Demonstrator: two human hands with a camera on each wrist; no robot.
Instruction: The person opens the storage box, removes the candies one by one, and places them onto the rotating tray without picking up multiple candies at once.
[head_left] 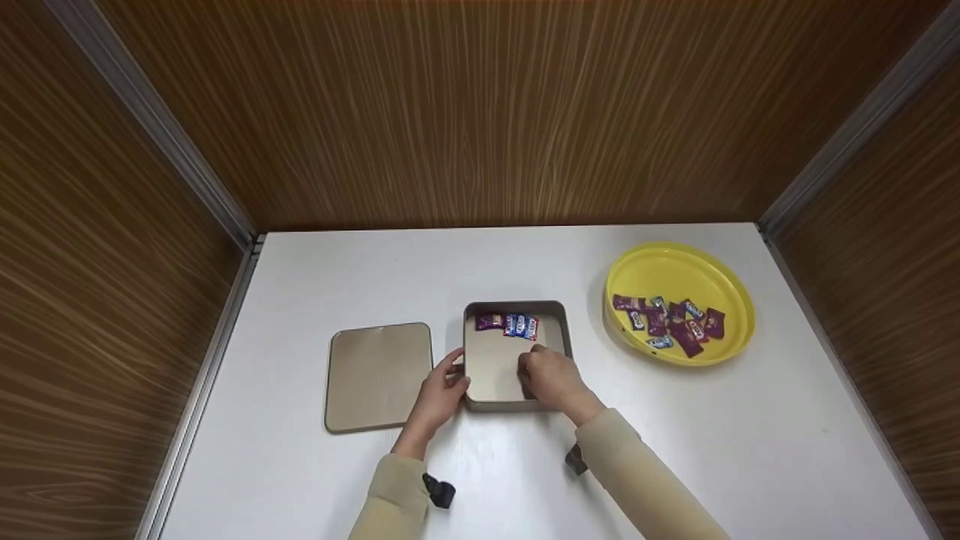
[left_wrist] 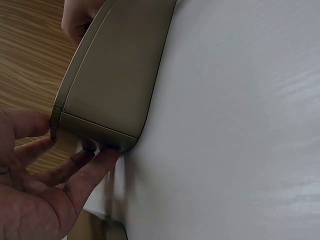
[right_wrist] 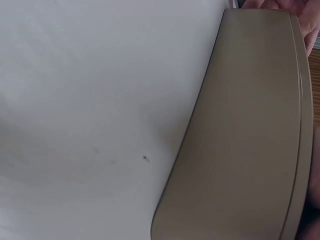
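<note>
A square gold-toned tin sits in the middle of the white table. My left hand touches its left side, fingers spread along the wall; in the left wrist view the fingertips meet the tin near its lower edge. Reaching over the front right part, my right hand has its curled fingers down inside the tin. Whatever those fingers hold is hidden, so I cannot tell. Along the tin's back wall lie a purple wrapped candy and several blue, white and red wrapped candies in a row.
The tin's flat lid lies on the table to the left. At the right, a round yellow tray holds several purple candies and smaller blue and red ones. Wood-grain panels enclose the table at the back and both sides.
</note>
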